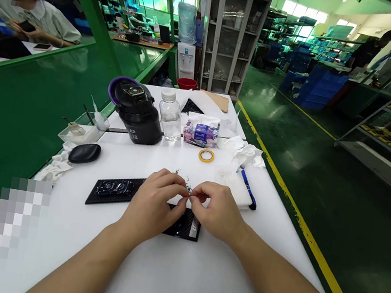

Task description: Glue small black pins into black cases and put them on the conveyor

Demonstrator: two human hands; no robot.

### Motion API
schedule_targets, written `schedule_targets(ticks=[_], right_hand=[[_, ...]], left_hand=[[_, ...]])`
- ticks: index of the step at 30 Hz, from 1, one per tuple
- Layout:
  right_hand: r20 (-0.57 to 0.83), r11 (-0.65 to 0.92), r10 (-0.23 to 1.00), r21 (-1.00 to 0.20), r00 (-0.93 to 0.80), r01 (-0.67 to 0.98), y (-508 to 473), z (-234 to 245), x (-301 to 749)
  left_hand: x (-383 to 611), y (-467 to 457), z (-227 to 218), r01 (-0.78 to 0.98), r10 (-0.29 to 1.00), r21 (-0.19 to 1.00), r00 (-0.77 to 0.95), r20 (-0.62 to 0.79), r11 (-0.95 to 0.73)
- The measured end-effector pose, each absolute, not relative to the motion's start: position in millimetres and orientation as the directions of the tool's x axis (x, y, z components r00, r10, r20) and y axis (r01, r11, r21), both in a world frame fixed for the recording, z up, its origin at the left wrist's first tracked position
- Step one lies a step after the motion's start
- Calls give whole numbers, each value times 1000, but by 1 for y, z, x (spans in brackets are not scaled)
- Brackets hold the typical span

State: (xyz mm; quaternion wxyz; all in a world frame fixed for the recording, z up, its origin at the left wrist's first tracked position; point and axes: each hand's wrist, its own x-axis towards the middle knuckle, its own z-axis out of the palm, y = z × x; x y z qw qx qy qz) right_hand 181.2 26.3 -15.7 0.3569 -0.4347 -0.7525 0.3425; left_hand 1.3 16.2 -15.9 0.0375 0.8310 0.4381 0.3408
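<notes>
My left hand (156,204) and my right hand (217,209) meet over the middle of the white table (168,271). Both are pinched together on a tiny dark part (189,191) between their fingertips, too small to name. Under my hands lies a black carbon-fibre panel (185,226), partly covered. A second black moulded panel (114,190) lies just left of my left hand. A few small dark bits (178,171) are scattered on the table beyond my fingers.
Behind stand a black jug with a purple lid (137,112), a clear bottle (169,115), a tissue pack (201,132), a yellow tape ring (206,155), crumpled tissue (244,152) and a blue pen (248,187). A black pad (85,153) and clear tray (82,132) sit left. A person (34,17) sits far left.
</notes>
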Motion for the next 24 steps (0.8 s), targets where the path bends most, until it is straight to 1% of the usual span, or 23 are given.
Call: schedule_targets(ticks=[5, 10, 13, 16, 19, 24], right_hand=[[216, 360, 903, -851, -371, 382, 27, -14, 182], [128, 249, 929, -911, -349, 329, 24, -9, 182], [117, 232, 933, -920, -341, 317, 21, -7, 182], [153, 259, 932, -916, -328, 308, 21, -8, 181], [166, 265, 935, -915, -313, 305, 21, -9, 182], [175, 263, 943, -914, -284, 308, 20, -10, 180]], left_hand=[[3, 14, -13, 699, 805, 442, 342, 484, -563], [2, 10, -9, 632, 882, 620, 270, 386, -465], [2, 9, -7, 603, 917, 691, 241, 319, -398], [3, 10, -5, 599, 938, 723, 232, 256, -345], [5, 10, -4, 593, 944, 739, 270, 191, -320], [10, 8, -6, 564, 938, 762, 306, 166, -319]])
